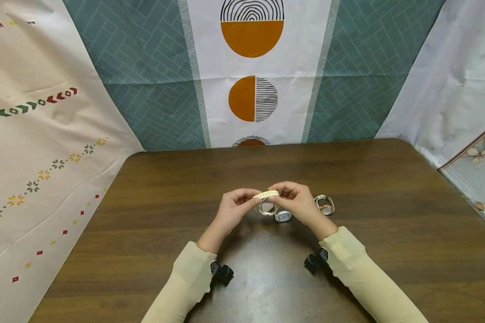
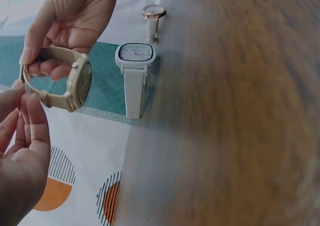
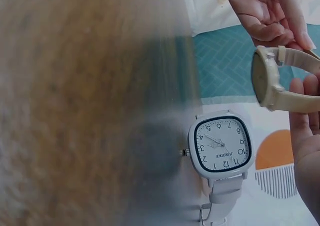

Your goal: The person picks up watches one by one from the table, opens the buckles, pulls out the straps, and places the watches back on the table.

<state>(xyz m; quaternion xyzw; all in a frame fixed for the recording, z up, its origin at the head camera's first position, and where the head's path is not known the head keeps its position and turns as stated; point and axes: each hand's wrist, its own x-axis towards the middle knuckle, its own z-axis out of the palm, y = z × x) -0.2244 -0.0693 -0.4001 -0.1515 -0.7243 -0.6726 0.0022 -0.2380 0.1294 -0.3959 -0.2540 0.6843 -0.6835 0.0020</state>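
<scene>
Beige round-faced wristwatch with soft strap (image 2: 70, 83) hangs between both hands; we note left hand (image 1: 232, 210) and right hand (image 1: 297, 202) each pinching strap ends. Light, flexible; we judge the strap the safest hold, not the glass.

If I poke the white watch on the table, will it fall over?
Probably. The white watch seems to stand on its curved strap, so a poke would likely tip it. It looks small and light, so it may also slide on the smooth table.
</scene>
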